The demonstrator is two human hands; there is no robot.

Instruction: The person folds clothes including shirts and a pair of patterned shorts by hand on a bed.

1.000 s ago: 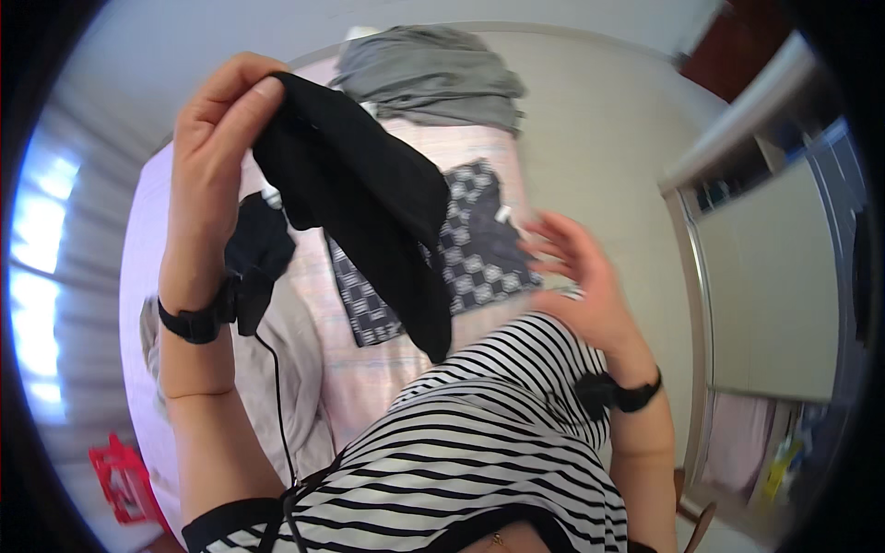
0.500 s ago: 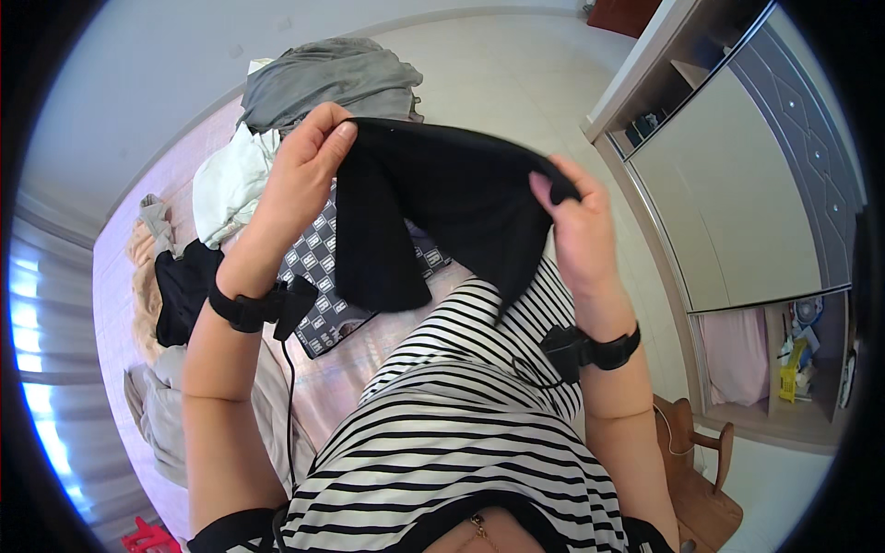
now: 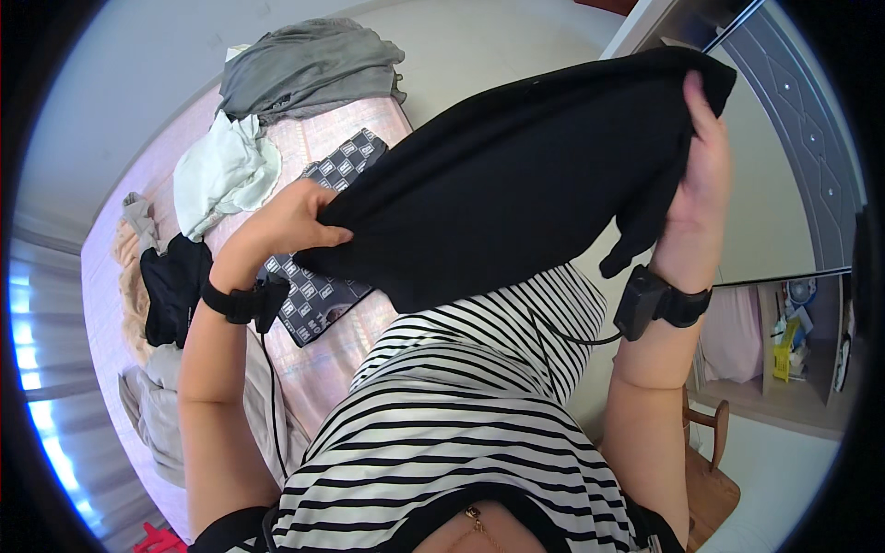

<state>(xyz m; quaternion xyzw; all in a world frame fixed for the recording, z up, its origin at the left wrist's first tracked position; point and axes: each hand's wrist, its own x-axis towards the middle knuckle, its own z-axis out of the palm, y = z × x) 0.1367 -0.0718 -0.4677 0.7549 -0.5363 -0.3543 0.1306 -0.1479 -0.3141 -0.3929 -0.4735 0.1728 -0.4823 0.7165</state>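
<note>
A black garment (image 3: pixel 525 175) is stretched out in the air between my two hands; its exact kind does not show. My left hand (image 3: pixel 290 219) pinches its lower left end between thumb and fingers. Higher up, at the garment's right end, my right hand (image 3: pixel 698 161) grips the cloth, its thumb on top and most fingers hidden behind. A narrow strip of the black cloth dangles beside my right wrist. Behind and below the left end, a dark grey-and-white patterned folded cloth (image 3: pixel 313 304) lies on the bed (image 3: pixel 295 387), partly covered from view.
On the bed lie a grey clothes pile (image 3: pixel 309 69), a pale mint garment (image 3: pixel 221 175), another black garment (image 3: pixel 175 290), peach cloth (image 3: pixel 129 276) and beige cloth (image 3: pixel 161 415). A wardrobe (image 3: pixel 756 175) stands right, a wooden chair (image 3: pixel 705 488) below it. Cables hang from both wrist straps.
My right hand has moved right and upward, while my left hand has come down and slightly left. The black garment, earlier bunched and hanging, is now spread wide between them.
</note>
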